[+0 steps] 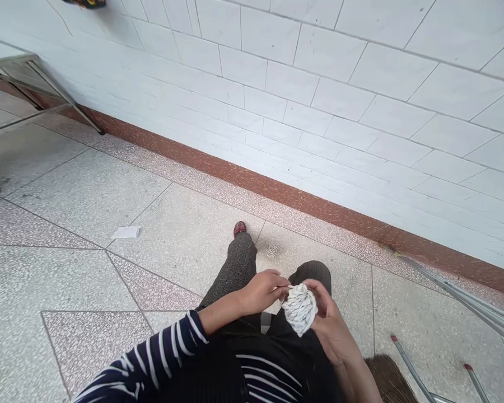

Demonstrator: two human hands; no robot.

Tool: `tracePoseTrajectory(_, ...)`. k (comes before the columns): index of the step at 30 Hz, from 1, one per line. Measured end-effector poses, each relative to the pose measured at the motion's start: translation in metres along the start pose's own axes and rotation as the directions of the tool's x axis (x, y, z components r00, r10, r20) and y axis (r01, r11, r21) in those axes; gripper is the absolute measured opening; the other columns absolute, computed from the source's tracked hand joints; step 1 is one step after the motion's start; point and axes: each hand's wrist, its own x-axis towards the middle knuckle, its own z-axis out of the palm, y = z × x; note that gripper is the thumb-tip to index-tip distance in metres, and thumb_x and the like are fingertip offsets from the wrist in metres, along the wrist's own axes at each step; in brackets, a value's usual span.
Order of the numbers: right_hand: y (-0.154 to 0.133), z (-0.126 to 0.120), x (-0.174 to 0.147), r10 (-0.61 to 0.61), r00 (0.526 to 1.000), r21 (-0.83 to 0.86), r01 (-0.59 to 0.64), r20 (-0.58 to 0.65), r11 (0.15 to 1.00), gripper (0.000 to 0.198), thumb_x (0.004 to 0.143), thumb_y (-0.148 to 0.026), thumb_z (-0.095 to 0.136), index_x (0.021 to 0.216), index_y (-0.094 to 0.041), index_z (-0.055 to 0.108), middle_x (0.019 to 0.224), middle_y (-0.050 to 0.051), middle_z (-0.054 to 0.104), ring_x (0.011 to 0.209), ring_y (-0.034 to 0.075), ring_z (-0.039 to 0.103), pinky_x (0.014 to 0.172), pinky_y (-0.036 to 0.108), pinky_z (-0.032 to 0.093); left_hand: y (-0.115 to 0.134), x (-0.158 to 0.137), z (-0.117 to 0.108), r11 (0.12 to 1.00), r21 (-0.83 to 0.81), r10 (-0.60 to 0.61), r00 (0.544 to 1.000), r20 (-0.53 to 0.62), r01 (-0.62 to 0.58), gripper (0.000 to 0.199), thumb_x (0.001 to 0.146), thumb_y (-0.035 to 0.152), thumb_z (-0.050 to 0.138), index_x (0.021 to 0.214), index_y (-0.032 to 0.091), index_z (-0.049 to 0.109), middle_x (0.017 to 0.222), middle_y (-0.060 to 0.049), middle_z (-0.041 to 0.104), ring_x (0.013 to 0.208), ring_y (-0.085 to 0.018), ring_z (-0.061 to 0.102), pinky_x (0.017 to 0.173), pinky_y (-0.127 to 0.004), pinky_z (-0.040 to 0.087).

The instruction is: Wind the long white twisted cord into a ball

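A rounded white woven cord piece (300,309) is above my lap, its thick strands laid in a plaited pattern. My right hand (330,319) holds it from the right side, with the thumb and fingers curled around its edge. From the left, my left hand (264,292) reaches to the piece's upper left edge. Its thumb and fingertips are pinched together there on what looks like a short white strand end (292,287). Whether that strand is part of the woven piece is too small to tell.
A small tangle of pale cord (271,250) lies on the speckled floor beyond my knees, and a white paper piece (126,232) lies left. A metal-legged table (63,92) stands far left by the tiled wall (269,73). Metal legs (411,361) and a brown bristly object (388,380) are right.
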Motion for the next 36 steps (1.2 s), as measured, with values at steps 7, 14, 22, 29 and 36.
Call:
tracePoseTrajectory(7,0.008,-0.017,0.037,-0.266,0.902,-0.289,0.168,-0.341,0.942,0.054,0.068,-0.034,0.075,0.117,-0.020,0.056,0.109,0.009,0.065,0.093,0.025,0.064,0.071,0.034,0.055,0.004,-0.017,0.015,0.993,0.032,-0.114,0.989,0.094,0.111,0.030,0.093,0.019,0.053,0.064,0.016,0.057,0.062,0.002,0.060,0.067,-0.012,0.056,0.068,-0.019,0.040)
tracePoseTrajectory(14,0.043,-0.015,0.061,-0.281,0.898,-0.400,0.133,-0.338,0.907,0.052,0.062,-0.028,0.072,0.111,-0.021,0.056,0.106,0.007,0.063,0.089,0.024,0.061,0.061,0.031,0.054,0.013,-0.003,-0.010,0.951,0.277,0.131,0.991,0.036,-0.136,0.025,0.094,0.019,0.050,0.072,0.018,0.060,0.064,0.002,0.062,0.061,-0.012,0.056,0.106,-0.035,0.038)
tracePoseTrajectory(22,0.051,0.018,0.015,-0.073,0.980,-0.111,0.052,-0.188,0.992,0.053,0.064,-0.022,0.072,0.114,-0.025,0.056,0.110,0.004,0.062,0.096,0.023,0.060,0.072,0.033,0.058,-0.006,0.019,-0.021,0.899,0.382,0.233,0.973,-0.005,-0.213,0.025,0.100,0.021,0.046,0.088,0.018,0.067,0.076,-0.002,0.067,0.080,-0.016,0.064,0.113,-0.038,0.031)
tracePoseTrajectory(29,0.019,0.011,0.003,-0.023,0.980,0.079,0.039,-0.195,0.996,0.055,0.065,-0.027,0.078,0.115,-0.028,0.055,0.112,0.004,0.065,0.097,0.024,0.063,0.074,0.035,0.058,-0.024,0.008,-0.001,0.987,0.158,0.002,1.000,-0.028,0.002,0.029,0.100,0.025,0.047,0.079,0.017,0.065,0.075,-0.001,0.068,0.077,-0.014,0.062,0.099,-0.030,0.041)
tracePoseTrajectory(36,0.006,-0.015,0.049,-0.345,0.832,-0.448,0.133,-0.435,0.884,0.050,0.060,-0.029,0.074,0.105,-0.023,0.054,0.096,0.004,0.062,0.079,0.021,0.059,0.069,0.033,0.052,0.000,-0.008,0.027,0.988,0.150,0.012,0.996,0.091,-0.026,0.027,0.091,0.015,0.053,0.064,0.017,0.054,0.059,0.004,0.058,0.058,-0.011,0.052,0.094,-0.025,0.043)
